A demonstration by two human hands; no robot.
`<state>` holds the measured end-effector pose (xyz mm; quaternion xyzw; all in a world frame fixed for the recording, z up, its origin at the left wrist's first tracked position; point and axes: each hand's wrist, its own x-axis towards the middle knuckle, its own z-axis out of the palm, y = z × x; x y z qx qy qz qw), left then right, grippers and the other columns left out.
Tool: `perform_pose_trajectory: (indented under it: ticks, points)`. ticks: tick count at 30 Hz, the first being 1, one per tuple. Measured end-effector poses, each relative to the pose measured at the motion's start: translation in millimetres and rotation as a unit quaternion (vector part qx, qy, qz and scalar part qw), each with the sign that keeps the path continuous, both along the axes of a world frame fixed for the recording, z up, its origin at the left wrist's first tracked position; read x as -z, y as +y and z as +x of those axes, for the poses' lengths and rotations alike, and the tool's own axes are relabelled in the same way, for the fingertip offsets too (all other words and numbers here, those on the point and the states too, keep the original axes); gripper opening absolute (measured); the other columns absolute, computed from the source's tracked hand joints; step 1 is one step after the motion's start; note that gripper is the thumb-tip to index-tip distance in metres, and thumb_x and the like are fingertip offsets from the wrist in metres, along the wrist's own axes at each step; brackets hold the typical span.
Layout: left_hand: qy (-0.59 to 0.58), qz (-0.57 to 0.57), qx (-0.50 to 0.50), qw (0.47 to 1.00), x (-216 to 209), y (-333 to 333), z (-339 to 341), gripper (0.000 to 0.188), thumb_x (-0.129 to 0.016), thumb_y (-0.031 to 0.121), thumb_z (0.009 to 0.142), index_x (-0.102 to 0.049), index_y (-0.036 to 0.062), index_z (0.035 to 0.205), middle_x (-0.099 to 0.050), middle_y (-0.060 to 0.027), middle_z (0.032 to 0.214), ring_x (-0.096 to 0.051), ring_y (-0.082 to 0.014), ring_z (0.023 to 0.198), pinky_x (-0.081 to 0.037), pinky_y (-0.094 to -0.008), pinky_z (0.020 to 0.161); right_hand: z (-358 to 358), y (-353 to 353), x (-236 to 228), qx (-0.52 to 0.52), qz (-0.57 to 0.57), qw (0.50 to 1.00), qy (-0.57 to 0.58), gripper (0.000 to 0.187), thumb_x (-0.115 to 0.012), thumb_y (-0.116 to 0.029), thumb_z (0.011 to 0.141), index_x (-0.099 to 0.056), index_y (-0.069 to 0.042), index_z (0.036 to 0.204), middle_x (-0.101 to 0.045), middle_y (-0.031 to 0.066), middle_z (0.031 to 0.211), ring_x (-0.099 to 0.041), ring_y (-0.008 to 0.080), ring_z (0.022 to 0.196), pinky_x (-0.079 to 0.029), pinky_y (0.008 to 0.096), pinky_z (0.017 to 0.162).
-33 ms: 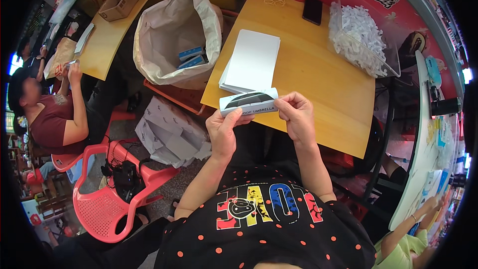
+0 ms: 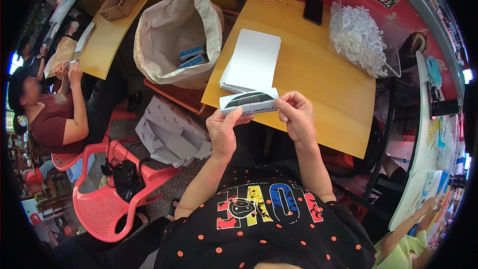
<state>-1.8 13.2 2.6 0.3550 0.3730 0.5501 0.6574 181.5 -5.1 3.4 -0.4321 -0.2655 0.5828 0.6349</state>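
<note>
As umbrella packaging (image 2: 249,101) is steadied, left hand (image 2: 222,128): left end clasped
Right hand (image 2: 298,114): opposite end pinched
Apparently needed next: steadiness

A black fabric shirt (image 2: 199,224) with round orange dots (image 2: 358,246) bears a red, yellow and blue letter print (image 2: 285,203) toward twelve o'clock; the hands (image 2: 222,130) are bare.

Roll (image 2: 249,103) before papers (image 2: 254,57) on table (image 2: 323,89), sack (image 2: 143,45) at left
</note>
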Motion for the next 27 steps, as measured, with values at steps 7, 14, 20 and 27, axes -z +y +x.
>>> perform_pose_trajectory:
  ticks: [7, 14, 20, 27]
  points:
    - [0.044, 0.046, -0.001, 0.998, -0.3, -8.1, 5.4, 0.019, -0.056, 0.004, 0.089, -0.062, -0.0094, 0.101, -0.068, -0.0161, 0.090, -0.069, -0.0207, 0.076, -0.056, -0.0279, 0.072, -25.0, -6.2, -14.4, -0.038, -0.042, 0.998, 0.006, 0.020, -0.069, -0.005, 0.082, -0.059, 0.003, 0.098, -0.065, 0.0070, 0.080, -0.053, 0.0062, 0.047, -0.037, 0.0168, 0.041]
    - [0.043, 0.011, 0.013, 0.999, 0.3, -6.6, 6.4, 0.020, -0.055, 0.007, 0.090, -0.063, -0.0081, 0.100, -0.068, -0.0167, 0.089, -0.069, -0.0223, 0.075, -0.057, -0.0296, 0.070, -30.6, -4.3, -1.3, -0.011, -0.006, 1.000, 0.010, 0.017, -0.066, -0.003, 0.084, -0.059, 0.004, 0.098, -0.064, 0.0093, 0.082, -0.053, 0.0085, 0.047, -0.039, 0.0184, 0.041]
    - [-0.029, -0.047, 0.067, 0.996, 6.6, 0.7, -2.7, 0.026, -0.052, 0.013, 0.094, -0.060, -0.0096, 0.103, -0.067, -0.0195, 0.091, -0.070, -0.0261, 0.079, -0.057, -0.0309, 0.072, -28.1, -8.6, 4.3, -0.014, 0.007, 0.999, 0.052, 0.016, -0.057, -0.009, 0.092, -0.059, 0.004, 0.100, -0.064, 0.0105, 0.081, -0.057, 0.0126, 0.048, -0.041, 0.0201, 0.043]
    - [-0.080, -0.091, 0.086, 0.989, 5.0, 10.3, -11.6, 0.025, -0.055, 0.016, 0.094, -0.060, -0.0066, 0.103, -0.067, -0.0175, 0.089, -0.070, -0.0237, 0.075, -0.057, -0.0263, 0.061, -21.0, -13.3, 10.6, -0.036, -0.005, 0.997, 0.067, 0.025, -0.050, -0.018, 0.097, -0.059, 0.005, 0.103, -0.064, 0.0103, 0.076, -0.058, 0.0143, 0.047, -0.042, 0.0204, 0.044]
